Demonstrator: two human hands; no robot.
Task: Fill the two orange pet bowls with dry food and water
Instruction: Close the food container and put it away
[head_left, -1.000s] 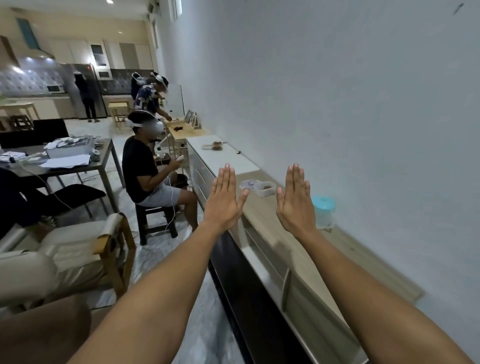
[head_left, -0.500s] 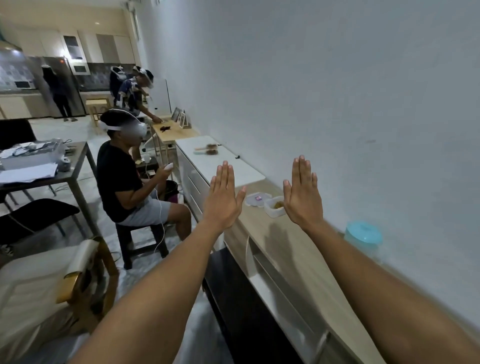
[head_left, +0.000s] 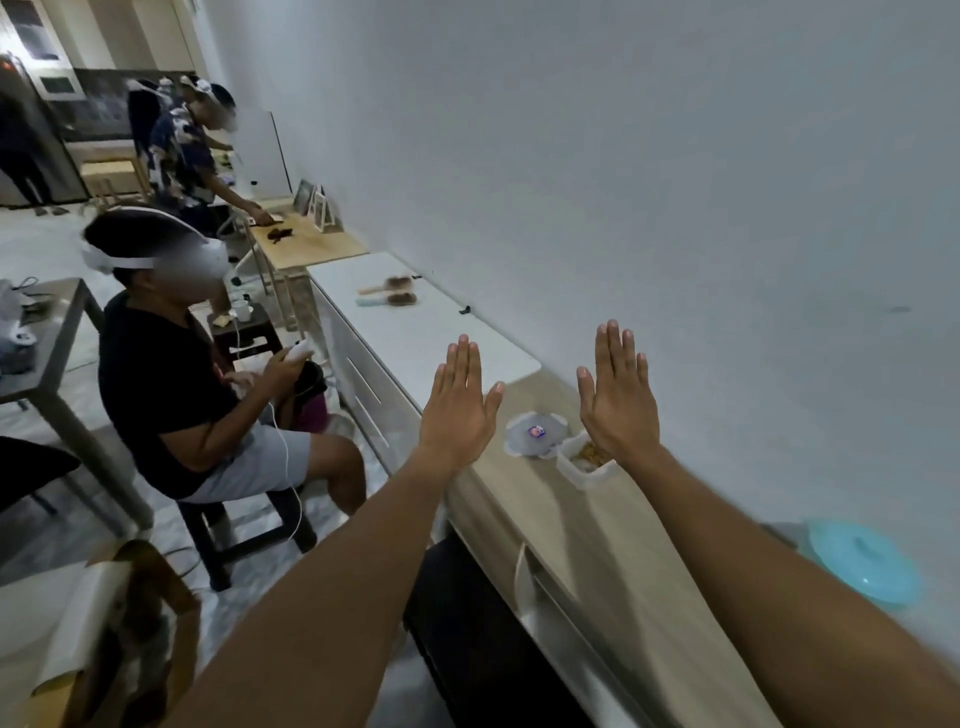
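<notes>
My left hand (head_left: 460, 405) and my right hand (head_left: 618, 397) are held out flat, palms away, fingers together and straight, holding nothing. Both hover above a long wooden sideboard (head_left: 566, 525) along the white wall. Partly behind my right hand stands a clear plastic container (head_left: 584, 467) with brownish dry food inside; its loose lid (head_left: 535, 434) lies just left of it. A container with a teal lid (head_left: 862, 566) stands by the wall at the right, beyond my right forearm. No orange bowls are in view.
A seated person in a black shirt with a headset (head_left: 182, 384) is on a stool close to the sideboard's left. Two brushes (head_left: 389, 293) lie on a white cabinet (head_left: 415, 332) further along. Another person (head_left: 192, 150) works at a wooden table (head_left: 306, 241). A wooden chair (head_left: 130, 623) stands at lower left.
The view has swung right and down toward the sideboard. The food container and the teal-lidded container look closer. Both hands stay flat and raised.
</notes>
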